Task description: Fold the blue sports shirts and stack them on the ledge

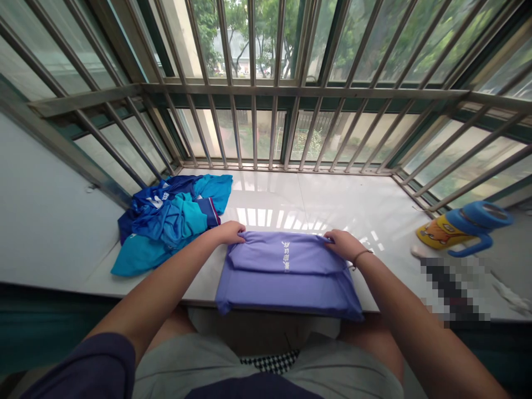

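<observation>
A folded purple shirt (286,290) with white printed characters lies flat in front of me, its near edge hanging slightly over the ledge. My left hand (233,232) pinches its far left corner between thumb and fingers. At the far right corner, my right hand (343,244) grips the folded edge in the same way; a thin cord circles that wrist. The upper layer is turned over the lower one, leaving a wide strip of the lower layer showing nearest me.
Crumpled blue and turquoise clothes (174,216) lie in a heap at left. A blue and yellow bottle (457,227) stands at right, beside a blurred dark object (451,288). Metal bars (253,127) line the window behind the glossy white ledge (341,194).
</observation>
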